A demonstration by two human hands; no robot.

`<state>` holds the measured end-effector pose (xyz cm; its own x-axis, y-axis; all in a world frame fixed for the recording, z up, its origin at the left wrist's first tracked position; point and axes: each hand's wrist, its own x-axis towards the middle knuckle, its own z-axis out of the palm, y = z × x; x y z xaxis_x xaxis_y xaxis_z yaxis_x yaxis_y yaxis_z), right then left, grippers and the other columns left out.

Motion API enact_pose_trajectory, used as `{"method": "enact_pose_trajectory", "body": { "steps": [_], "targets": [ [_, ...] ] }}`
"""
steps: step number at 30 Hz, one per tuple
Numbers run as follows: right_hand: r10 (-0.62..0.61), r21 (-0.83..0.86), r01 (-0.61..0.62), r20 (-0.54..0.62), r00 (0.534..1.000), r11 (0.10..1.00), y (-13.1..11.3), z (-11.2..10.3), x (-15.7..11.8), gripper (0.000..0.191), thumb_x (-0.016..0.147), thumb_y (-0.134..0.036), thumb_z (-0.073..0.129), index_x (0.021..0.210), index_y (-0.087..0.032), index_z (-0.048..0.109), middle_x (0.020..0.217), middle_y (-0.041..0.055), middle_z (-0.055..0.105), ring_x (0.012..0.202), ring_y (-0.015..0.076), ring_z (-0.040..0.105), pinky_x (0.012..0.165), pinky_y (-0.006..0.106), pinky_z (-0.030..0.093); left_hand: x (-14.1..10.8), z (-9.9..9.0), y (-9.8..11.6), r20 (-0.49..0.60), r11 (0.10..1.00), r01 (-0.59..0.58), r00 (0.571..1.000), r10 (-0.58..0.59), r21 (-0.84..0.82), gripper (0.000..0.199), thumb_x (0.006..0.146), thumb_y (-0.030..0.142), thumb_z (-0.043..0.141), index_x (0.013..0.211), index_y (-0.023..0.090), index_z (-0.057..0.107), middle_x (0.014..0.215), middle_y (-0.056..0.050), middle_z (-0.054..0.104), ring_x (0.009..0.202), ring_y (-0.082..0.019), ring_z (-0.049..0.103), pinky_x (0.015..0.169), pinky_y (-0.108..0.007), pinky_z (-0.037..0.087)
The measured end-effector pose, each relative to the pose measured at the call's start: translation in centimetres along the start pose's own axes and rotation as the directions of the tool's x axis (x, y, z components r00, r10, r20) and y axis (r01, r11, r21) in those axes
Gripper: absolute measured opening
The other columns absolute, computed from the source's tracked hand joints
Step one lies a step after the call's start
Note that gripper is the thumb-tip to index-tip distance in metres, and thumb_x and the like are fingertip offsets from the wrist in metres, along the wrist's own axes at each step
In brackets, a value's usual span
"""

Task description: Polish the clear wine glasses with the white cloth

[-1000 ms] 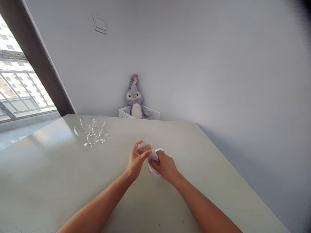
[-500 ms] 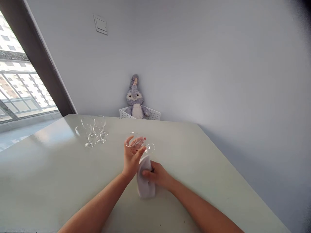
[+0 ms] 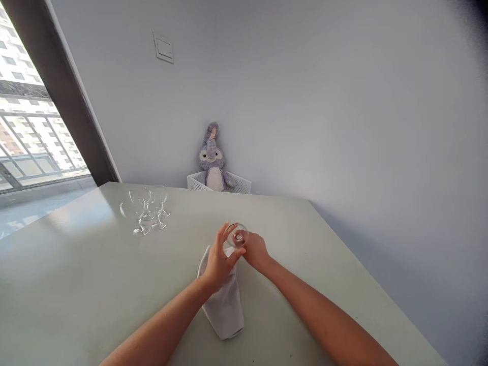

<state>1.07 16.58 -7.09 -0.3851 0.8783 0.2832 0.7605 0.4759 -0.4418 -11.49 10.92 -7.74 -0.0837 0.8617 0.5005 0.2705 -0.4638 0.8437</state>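
A clear stemmed glass (image 3: 230,241) is seen end-on, its round edge facing me. My left hand (image 3: 218,264) curls its thumb and fingers about that edge. Behind the glass, my right hand (image 3: 257,250) is closed around it; its fingertips are mostly hidden. Below and partly behind my left hand is a pale grey cloth (image 3: 225,312), spread down toward the table's near side. Whether the left hand also pinches the cloth I cannot tell.
Several clear stemmed glasses (image 3: 142,230) stand upright at the left back of the pale table (image 3: 324,284). Beyond the far edge, a grey plush toy (image 3: 214,178) sits in a white perforated basket (image 3: 196,183). Walls rise behind and to the right; a window (image 3: 34,137) is at left.
My right hand has gone from the cloth to the glass. The glass has turned from sideways to end-on and shifted right with my left hand. The cloth now hangs or lies lower, under the left hand.
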Motion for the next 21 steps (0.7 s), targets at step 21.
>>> {"method": "enact_pose_trajectory", "body": {
  "steps": [21],
  "targets": [
    [0.713,0.224,-0.678,-0.252,0.654,0.7,21.5,-4.6,6.3,0.016,0.069,-0.023,0.053,0.073,-0.011,0.063,0.059,0.0072,0.061,0.054,0.0157,0.054,0.05,0.026,0.036,1.8,-0.8,-4.9,-0.339,0.897,0.303,0.848,-0.408,-0.322,0.037,0.075,0.033,0.055,0.109,0.025,0.046,0.093,-0.004,0.057,0.079,-0.013,0.053,0.071,-0.028,0.042]
  ]
}}
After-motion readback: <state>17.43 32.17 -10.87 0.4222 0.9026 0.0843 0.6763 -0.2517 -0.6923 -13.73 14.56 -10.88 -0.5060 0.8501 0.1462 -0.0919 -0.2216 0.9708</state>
